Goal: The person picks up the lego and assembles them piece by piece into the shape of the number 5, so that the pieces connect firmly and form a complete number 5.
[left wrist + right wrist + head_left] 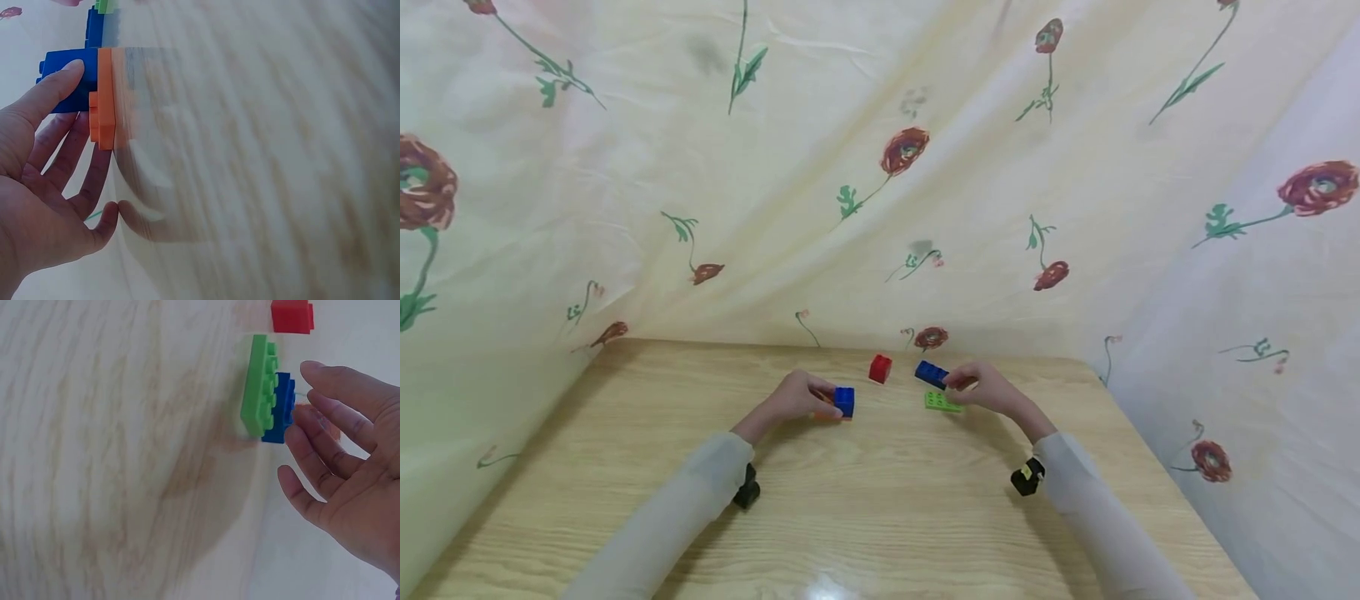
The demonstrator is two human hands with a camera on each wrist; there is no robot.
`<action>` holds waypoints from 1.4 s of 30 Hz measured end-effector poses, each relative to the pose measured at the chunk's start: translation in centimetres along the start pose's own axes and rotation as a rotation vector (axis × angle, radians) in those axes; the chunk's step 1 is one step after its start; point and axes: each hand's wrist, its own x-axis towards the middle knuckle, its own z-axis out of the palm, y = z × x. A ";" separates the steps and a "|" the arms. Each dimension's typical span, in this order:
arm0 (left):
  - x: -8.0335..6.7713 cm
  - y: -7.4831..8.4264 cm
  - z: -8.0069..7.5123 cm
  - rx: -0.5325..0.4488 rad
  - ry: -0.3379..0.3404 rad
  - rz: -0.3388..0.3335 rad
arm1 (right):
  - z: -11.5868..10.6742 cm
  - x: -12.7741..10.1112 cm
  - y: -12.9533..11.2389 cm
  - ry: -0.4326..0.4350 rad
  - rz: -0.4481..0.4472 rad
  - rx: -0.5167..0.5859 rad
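Observation:
My left hand (793, 396) pinches a blue building block (69, 78), its thumb flat on the near face and the fingers behind. That block sits at one end of a flat orange block (106, 122), whose studs show beside it in the left wrist view. To the right, my right hand (991, 390) hovers with loosely bent fingers and holds nothing. Just beyond its fingertips are a light green studded block (257, 387) and a longer dark blue block (279, 419). In the head view the fingers partly cover both.
A red block (880, 369) stands between the two hands, farther back on the wooden table (865, 517). Behind the table's far edge hangs a flower-printed curtain (760, 275). Black wrist cameras (1027, 477) are strapped by the sleeves.

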 end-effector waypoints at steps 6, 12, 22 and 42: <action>-0.1 0.0 0.0 0.006 0.007 0.010 | 0.1 -0.1 0.8 -0.004 0.021 -0.004; -0.1 0.2 0.1 -0.013 0.001 0.010 | 0.1 -0.2 1.4 -0.016 0.081 0.012; -0.2 0.2 0.0 -0.011 0.006 0.015 | 0.4 0.0 2.0 -0.029 0.103 0.021; -0.2 0.2 0.1 -0.010 0.018 0.000 | 0.6 0.1 2.0 -0.043 0.125 -0.047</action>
